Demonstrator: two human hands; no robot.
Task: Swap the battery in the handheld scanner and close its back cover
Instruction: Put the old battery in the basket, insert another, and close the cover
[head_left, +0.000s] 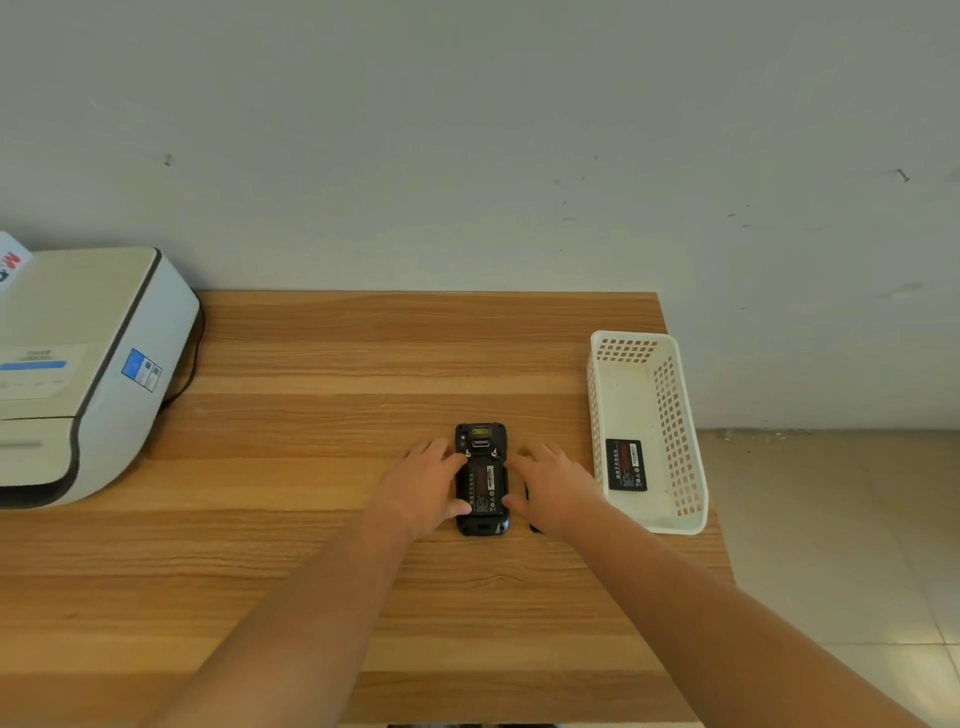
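The black handheld scanner (480, 439) lies face down in the middle of the wooden table (322, 364), its back open. A black battery (485, 486) with a red label sits in the open bay. My left hand (421, 486) holds the scanner's left side, fingers near the top and thumb on the battery's lower left corner. My right hand (553, 486) lies flat beside the scanner's right edge, thumb touching it. A black piece (534, 527), possibly the back cover, shows under that hand and is mostly hidden. A second battery (626, 464) lies in the white basket (680, 426).
The white perforated basket stands at the table's right edge, close to my right hand. A large white and grey printer (78, 374) with a black cable fills the table's left end. A grey wall runs behind the table, and tiled floor shows on the right.
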